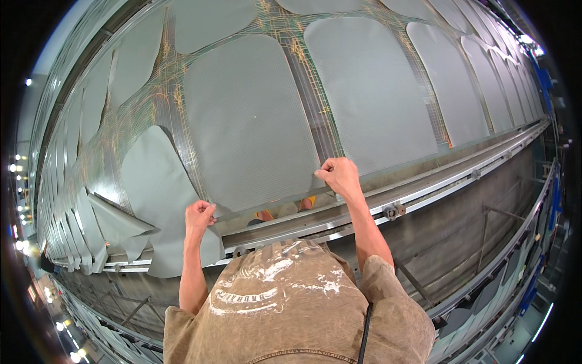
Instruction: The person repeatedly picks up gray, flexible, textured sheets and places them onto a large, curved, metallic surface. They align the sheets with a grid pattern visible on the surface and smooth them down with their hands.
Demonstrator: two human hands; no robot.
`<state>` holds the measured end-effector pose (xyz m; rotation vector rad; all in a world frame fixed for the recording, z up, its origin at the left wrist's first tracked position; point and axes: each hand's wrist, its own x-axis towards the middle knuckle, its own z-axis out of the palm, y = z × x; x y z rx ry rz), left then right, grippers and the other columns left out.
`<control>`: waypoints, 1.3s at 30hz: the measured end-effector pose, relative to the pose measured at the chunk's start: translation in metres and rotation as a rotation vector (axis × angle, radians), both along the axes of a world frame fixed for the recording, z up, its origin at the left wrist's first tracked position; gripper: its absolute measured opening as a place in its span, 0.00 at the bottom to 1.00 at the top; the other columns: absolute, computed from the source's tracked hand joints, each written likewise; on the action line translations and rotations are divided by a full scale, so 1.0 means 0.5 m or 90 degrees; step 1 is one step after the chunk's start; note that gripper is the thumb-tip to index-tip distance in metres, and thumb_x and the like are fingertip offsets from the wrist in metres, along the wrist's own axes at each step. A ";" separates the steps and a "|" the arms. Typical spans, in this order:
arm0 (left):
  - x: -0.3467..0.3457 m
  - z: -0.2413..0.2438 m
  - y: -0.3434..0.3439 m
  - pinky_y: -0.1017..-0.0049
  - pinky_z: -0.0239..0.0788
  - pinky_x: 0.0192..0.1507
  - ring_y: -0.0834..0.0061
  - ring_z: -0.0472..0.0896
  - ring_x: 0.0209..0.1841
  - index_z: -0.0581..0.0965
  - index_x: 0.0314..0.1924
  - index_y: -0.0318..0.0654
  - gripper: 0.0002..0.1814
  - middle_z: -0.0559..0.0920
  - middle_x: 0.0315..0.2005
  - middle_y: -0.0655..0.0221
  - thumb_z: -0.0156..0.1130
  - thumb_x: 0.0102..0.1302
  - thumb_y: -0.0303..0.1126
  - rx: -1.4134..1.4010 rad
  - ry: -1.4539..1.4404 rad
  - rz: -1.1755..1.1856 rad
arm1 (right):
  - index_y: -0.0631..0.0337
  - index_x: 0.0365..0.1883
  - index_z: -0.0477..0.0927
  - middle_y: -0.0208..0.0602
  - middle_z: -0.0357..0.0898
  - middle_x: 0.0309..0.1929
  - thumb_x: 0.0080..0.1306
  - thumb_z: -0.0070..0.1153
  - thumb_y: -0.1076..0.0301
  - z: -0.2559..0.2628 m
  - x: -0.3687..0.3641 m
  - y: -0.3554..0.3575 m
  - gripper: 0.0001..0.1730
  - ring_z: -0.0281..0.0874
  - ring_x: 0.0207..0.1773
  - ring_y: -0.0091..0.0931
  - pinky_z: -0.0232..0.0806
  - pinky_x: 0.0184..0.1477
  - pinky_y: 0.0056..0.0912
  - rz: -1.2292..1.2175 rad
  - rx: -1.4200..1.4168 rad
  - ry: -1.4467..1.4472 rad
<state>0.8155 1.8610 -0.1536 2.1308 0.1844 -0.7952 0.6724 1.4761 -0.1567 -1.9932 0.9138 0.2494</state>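
Before me a grey textured sheet with rounded far corners lies on a long glossy table streaked with green and orange lines. My left hand is at the sheet's near left corner, thumb and fingers pinched on its edge. At the near right corner my right hand pinches the edge in the same way. Left of this sheet, a smooth grey sheet drapes over the table's near side, partly behind my left hand. A similar textured sheet lies flat to the right.
A metal rail with a clamp-like fitting runs along the near side. Folded sheets hang over the edge at the left. More grey sheets continue to the right. Behind me stands another railed table.
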 end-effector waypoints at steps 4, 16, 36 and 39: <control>0.000 0.006 -0.004 0.80 0.73 0.23 0.80 0.80 0.20 0.78 0.29 0.31 0.12 0.79 0.19 0.70 0.66 0.62 0.34 -0.010 -0.006 0.000 | 0.61 0.28 0.85 0.39 0.83 0.25 0.55 0.65 0.62 0.002 -0.007 0.018 0.10 0.81 0.32 0.35 0.71 0.38 0.39 -0.039 0.005 -0.001; -0.037 0.019 -0.013 0.79 0.74 0.24 0.78 0.82 0.22 0.79 0.34 0.28 0.14 0.82 0.22 0.66 0.64 0.65 0.35 0.004 -0.052 0.051 | 0.67 0.28 0.84 0.41 0.82 0.24 0.57 0.65 0.66 -0.020 -0.045 0.039 0.11 0.81 0.30 0.34 0.71 0.37 0.38 -0.100 0.053 -0.070; -0.029 -0.012 0.012 0.81 0.72 0.22 0.80 0.80 0.20 0.79 0.33 0.31 0.14 0.82 0.22 0.65 0.66 0.64 0.37 -0.041 0.018 0.064 | 0.63 0.24 0.83 0.31 0.79 0.17 0.54 0.68 0.64 -0.009 -0.037 0.019 0.10 0.75 0.18 0.23 0.69 0.28 0.30 -0.088 0.098 0.003; -0.028 -0.011 0.011 0.81 0.72 0.22 0.80 0.80 0.20 0.79 0.32 0.31 0.14 0.82 0.22 0.65 0.66 0.64 0.37 -0.037 0.018 0.062 | 0.63 0.24 0.83 0.31 0.79 0.17 0.54 0.68 0.65 -0.011 -0.037 0.017 0.10 0.75 0.19 0.22 0.69 0.27 0.30 -0.091 0.105 0.006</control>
